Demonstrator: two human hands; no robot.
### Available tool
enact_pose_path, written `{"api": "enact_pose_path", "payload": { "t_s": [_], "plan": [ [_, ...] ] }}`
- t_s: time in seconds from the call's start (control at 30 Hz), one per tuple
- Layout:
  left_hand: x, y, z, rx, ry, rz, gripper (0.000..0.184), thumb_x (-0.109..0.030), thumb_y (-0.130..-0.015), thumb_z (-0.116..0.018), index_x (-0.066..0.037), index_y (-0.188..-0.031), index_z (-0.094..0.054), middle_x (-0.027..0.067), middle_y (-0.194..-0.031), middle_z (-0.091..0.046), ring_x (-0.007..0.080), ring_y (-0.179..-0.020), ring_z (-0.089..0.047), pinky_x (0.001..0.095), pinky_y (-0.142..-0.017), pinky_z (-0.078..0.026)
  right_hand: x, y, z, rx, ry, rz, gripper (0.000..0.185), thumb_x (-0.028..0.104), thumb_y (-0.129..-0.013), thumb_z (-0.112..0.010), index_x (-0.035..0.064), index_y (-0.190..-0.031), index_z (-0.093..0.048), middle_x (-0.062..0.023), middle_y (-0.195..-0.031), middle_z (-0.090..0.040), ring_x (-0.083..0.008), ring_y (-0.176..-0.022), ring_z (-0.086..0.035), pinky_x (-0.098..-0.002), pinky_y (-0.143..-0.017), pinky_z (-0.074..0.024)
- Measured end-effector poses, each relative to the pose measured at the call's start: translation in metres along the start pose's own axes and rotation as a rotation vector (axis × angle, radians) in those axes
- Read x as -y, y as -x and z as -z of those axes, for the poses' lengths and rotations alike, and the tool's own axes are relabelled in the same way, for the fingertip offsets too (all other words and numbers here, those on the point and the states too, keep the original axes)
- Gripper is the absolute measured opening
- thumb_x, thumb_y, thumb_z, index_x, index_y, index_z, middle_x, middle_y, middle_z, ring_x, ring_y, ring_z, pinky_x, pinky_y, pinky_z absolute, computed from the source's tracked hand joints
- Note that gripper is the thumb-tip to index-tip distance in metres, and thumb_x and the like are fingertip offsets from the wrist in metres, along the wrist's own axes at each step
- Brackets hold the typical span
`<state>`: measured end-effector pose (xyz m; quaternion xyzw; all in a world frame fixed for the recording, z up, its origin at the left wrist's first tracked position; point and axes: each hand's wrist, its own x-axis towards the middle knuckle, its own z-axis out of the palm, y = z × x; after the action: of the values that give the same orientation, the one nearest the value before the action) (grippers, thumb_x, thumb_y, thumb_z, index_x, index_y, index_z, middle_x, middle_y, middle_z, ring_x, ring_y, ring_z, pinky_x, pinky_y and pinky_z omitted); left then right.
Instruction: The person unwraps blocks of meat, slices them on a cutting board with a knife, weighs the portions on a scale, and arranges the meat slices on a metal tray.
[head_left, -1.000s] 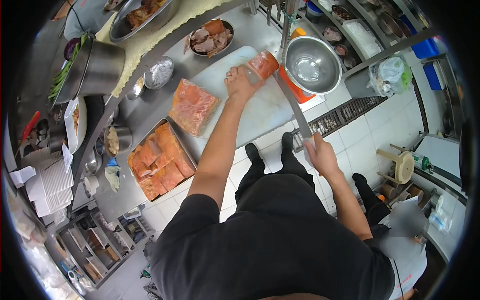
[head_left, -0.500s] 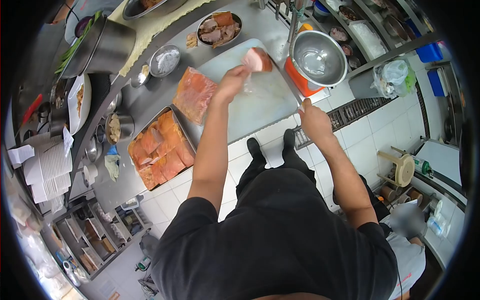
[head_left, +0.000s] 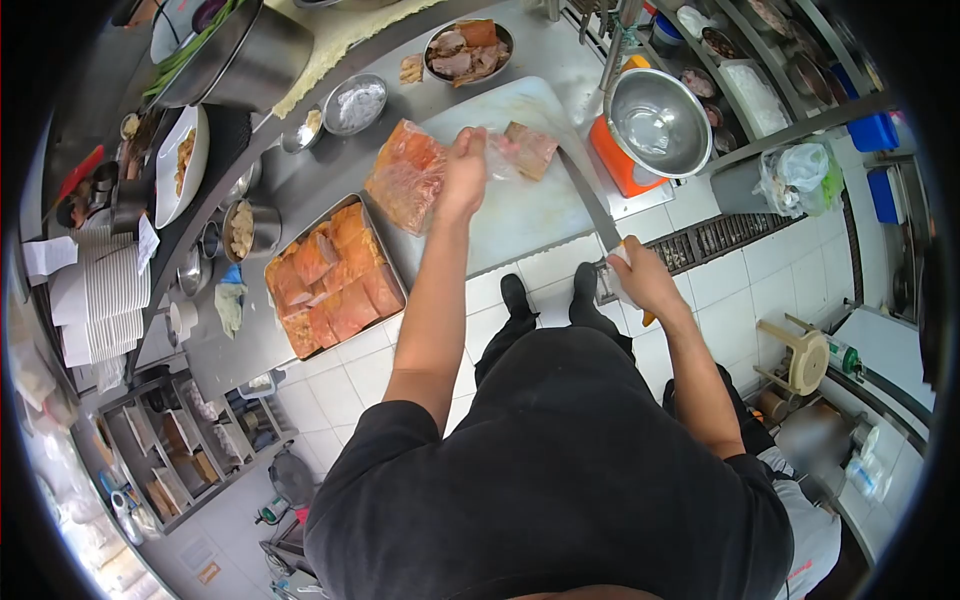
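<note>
My right hand (head_left: 643, 275) grips the yellow handle of a long knife (head_left: 592, 198), its blade slanting up along the right edge of the white cutting board (head_left: 525, 215). My left hand (head_left: 463, 170) is closed over the board's left side, and clear plastic film (head_left: 497, 155) shows by its fingers. Just right of that film, a small piece of meat (head_left: 530, 150) rests on the board near the blade. Left of the hand, touching or very close to it, lies a larger orange-skinned slab of meat (head_left: 405, 185) in clear plastic.
A tray of meat pieces (head_left: 338, 275) sits at the counter's left front. Behind the board stand a bowl of meat (head_left: 468, 50) and a bowl of white powder (head_left: 355, 105). A steel bowl (head_left: 660, 120) rests on an orange scale (head_left: 622, 160). Another person (head_left: 800, 530) is at lower right.
The meat piece, earlier raised by my left hand, is now on the board. That hand has shifted slightly left of it. My right hand's knife blade has come into clear view.
</note>
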<state>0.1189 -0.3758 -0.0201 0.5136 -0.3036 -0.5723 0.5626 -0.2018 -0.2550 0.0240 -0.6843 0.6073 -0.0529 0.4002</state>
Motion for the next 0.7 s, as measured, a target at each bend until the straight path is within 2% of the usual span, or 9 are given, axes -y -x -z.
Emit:
{"api": "enact_pose_path", "payload": {
  "t_s": [0.03, 0.13, 0.23, 0.33, 0.43, 0.53, 0.63, 0.7],
  "plan": [
    [0.003, 0.001, -0.003, -0.065, 0.049, -0.016, 0.027, -0.024, -0.109, -0.053, 0.002, -0.113, -0.06, 0.0114, -0.095, -0.066, 0.0193, -0.08, -0.062, 0.0333, -0.077, -0.053, -0.003, 0.001, 0.001, 0.004, -0.01, 0.002, 0.034, 0.024, -0.101, -0.064, -0.0076, -0.11, -0.054, -0.0346, -0.093, -0.069, -0.0518, -0.091, -0.068, -0.0558, -0.08, -0.0526],
    [0.005, 0.002, -0.005, -0.224, -0.828, -0.078, 0.046, -0.04, -0.102, -0.064, 0.004, -0.113, -0.058, 0.0181, -0.098, -0.07, 0.0259, -0.086, -0.067, 0.0369, -0.082, -0.056, -0.007, 0.005, 0.001, -0.003, -0.007, 0.02, 0.034, 0.024, -0.101, -0.064, -0.0074, -0.107, -0.054, -0.0347, -0.092, -0.069, -0.0525, -0.091, -0.067, -0.056, -0.08, -0.052],
    [0.011, 0.015, -0.005, -0.22, -1.149, -0.169, 0.069, -0.053, -0.088, -0.077, 0.009, -0.116, -0.063, 0.023, -0.102, -0.072, 0.0286, -0.093, -0.07, 0.0387, -0.084, -0.056, -0.012, 0.009, -0.002, -0.02, 0.015, 0.033, 0.034, 0.025, -0.101, -0.064, -0.0069, -0.106, -0.054, -0.0349, -0.091, -0.068, -0.0535, -0.092, -0.066, -0.0562, -0.079, -0.0518],
    [-0.001, 0.012, 0.004, 0.154, -1.495, 0.188, 0.086, -0.062, -0.071, -0.086, 0.009, -0.116, -0.069, 0.0248, -0.103, -0.074, 0.0366, -0.1, -0.072, 0.0436, -0.092, -0.054, -0.019, 0.012, -0.008, -0.057, -0.019, 0.056, 0.035, 0.027, -0.101, -0.065, -0.0058, -0.106, -0.053, -0.0357, -0.091, -0.068, -0.055, -0.091, -0.065, -0.0574, -0.076, -0.0515],
    [0.043, 0.003, 0.038, 0.172, -1.181, 0.256, 0.069, -0.055, -0.079, -0.084, 0.004, -0.114, -0.075, 0.0215, -0.111, -0.075, 0.0308, -0.097, -0.073, 0.0399, -0.092, -0.054, -0.017, 0.015, -0.011, -0.119, 0.031, 0.086, 0.033, 0.026, -0.101, -0.064, -0.0045, -0.105, -0.052, -0.0351, -0.089, -0.068, -0.0551, -0.089, -0.065, -0.0577, -0.074, -0.0517],
    [-0.005, 0.042, 0.02, 0.139, -0.793, 0.32, 0.057, -0.047, -0.089, -0.078, 0.0, -0.12, -0.073, 0.0159, -0.113, -0.075, 0.0257, -0.103, -0.07, 0.0363, -0.095, -0.052, -0.003, 0.012, -0.009, -0.112, 0.003, 0.058, 0.033, 0.026, -0.101, -0.064, -0.0042, -0.104, -0.052, -0.0345, -0.089, -0.068, -0.0548, -0.089, -0.065, -0.0577, -0.074, -0.0512],
    [-0.023, 0.052, 0.012, 0.128, -0.505, 0.307, 0.04, -0.036, -0.096, -0.072, -0.006, -0.122, -0.074, 0.01, -0.116, -0.072, 0.021, -0.106, -0.065, 0.0383, -0.089, -0.05, -0.001, 0.005, -0.009, -0.104, -0.003, 0.081, 0.032, 0.025, -0.101, -0.065, -0.0041, -0.104, -0.052, -0.0344, -0.089, -0.068, -0.0545, -0.089, -0.066, -0.0574, -0.074, -0.051],
    [-0.049, 0.055, 0.008, 0.099, -0.379, 0.2, 0.035, -0.03, -0.097, -0.069, -0.006, -0.121, -0.074, 0.0093, -0.118, -0.071, 0.0204, -0.108, -0.064, 0.0362, -0.09, -0.05, -0.001, -0.002, -0.007, -0.09, 0.0, 0.07, 0.032, 0.025, -0.101, -0.064, -0.0042, -0.105, -0.052, -0.0347, -0.089, -0.068, -0.0543, -0.09, -0.066, -0.0571, -0.074, -0.0509]
  ]
}}
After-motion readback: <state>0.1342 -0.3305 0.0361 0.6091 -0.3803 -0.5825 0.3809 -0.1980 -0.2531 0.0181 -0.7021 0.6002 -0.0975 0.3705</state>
